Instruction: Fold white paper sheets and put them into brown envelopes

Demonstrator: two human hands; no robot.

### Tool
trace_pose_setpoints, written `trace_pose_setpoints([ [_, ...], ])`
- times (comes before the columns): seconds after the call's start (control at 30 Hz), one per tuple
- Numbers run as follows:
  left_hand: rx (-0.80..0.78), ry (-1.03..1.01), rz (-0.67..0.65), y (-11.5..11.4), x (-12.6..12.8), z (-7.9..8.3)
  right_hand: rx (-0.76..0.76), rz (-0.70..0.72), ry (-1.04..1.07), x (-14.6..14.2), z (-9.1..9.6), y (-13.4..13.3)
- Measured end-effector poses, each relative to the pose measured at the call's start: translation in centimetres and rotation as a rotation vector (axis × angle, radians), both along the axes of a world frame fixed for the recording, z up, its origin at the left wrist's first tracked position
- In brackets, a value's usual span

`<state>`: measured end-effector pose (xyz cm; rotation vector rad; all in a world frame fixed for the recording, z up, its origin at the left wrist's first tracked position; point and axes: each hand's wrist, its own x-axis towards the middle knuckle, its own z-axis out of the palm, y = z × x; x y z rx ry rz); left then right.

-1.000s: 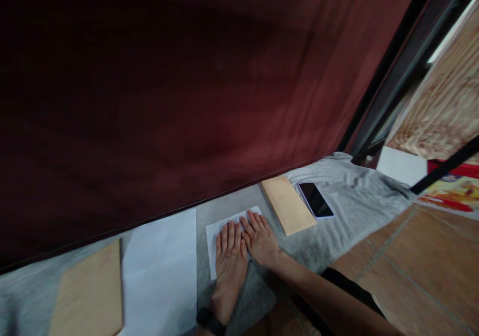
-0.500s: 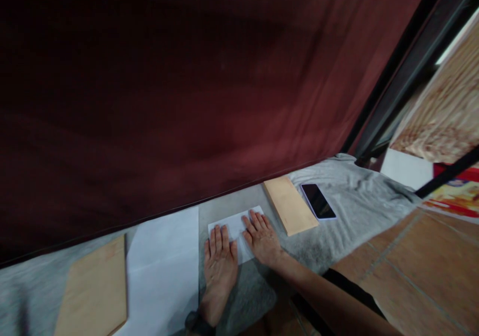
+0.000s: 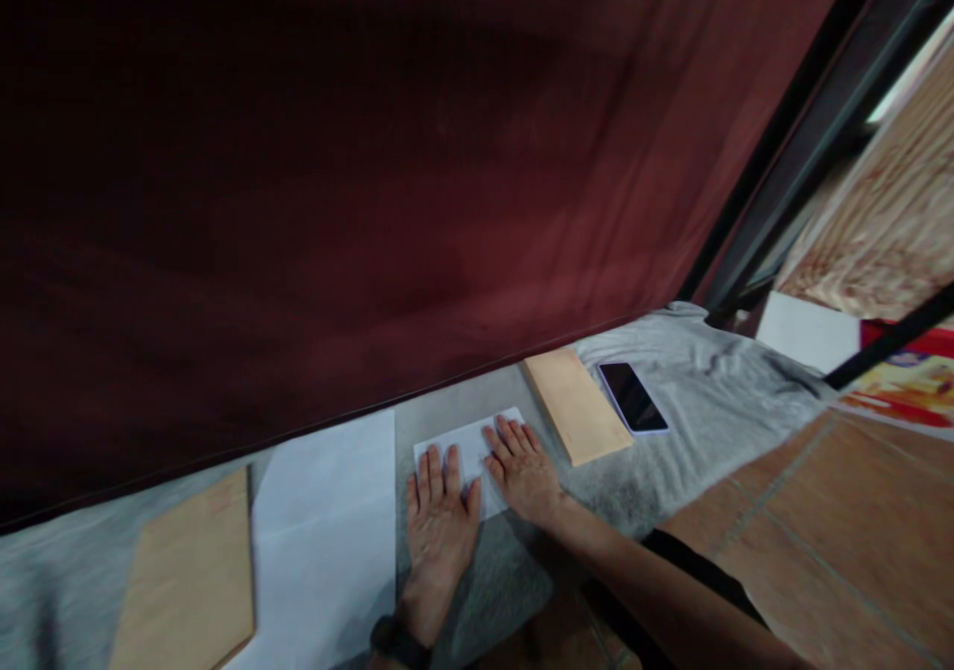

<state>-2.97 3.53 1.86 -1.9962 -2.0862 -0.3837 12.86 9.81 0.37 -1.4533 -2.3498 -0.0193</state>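
Note:
A small folded white paper [image 3: 469, 443] lies on a grey cloth [image 3: 715, 402] spread over the floor. My left hand [image 3: 438, 521] rests flat on the paper's near left part, fingers stretched out; a dark band sits on that wrist. My right hand [image 3: 523, 468] lies flat on the paper's right side, fingers spread toward its far edge. Both hands press on the sheet and hold nothing.
A larger white sheet [image 3: 324, 531] and a tan envelope [image 3: 186, 576] lie to the left. Another tan envelope [image 3: 577, 407] and a dark phone [image 3: 632, 398] lie to the right. A dark red curtain [image 3: 335, 173] hangs behind. Tiled floor [image 3: 835, 521] is at right.
My left hand slid back toward me and to the left along the paper, uncovering more of the sheet. The right hand stayed almost in place.

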Motion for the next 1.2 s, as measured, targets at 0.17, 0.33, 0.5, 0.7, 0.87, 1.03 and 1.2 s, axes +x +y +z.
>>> trace_pose_setpoints([
  [0.17,-0.004,0.004,0.015,0.1,0.1,0.0,0.014,-0.017,-0.003,0.5,-0.1,0.2],
  [0.33,-0.016,-0.012,0.021,0.1,0.1,0.0,0.016,-0.044,0.0,1.0,0.0,0.5],
  [0.5,-0.041,-0.014,0.009,0.1,0.0,0.1,0.005,0.014,0.035,0.7,1.0,0.0],
  [0.7,-0.04,0.001,-0.016,0.1,-0.2,-0.2,0.023,0.238,0.041,0.1,1.1,-2.3],
  [0.87,-0.021,0.009,0.005,0.2,-0.7,-0.5,0.031,0.176,0.025,1.0,0.5,-2.4],
  [1.03,0.045,-0.01,0.031,0.6,-1.0,-0.9,-0.006,0.118,0.021,1.7,0.5,-2.0],
  [1.2,0.031,-0.039,-0.166,0.7,0.4,-1.7,-0.03,0.121,0.021,1.7,0.7,-2.1],
])
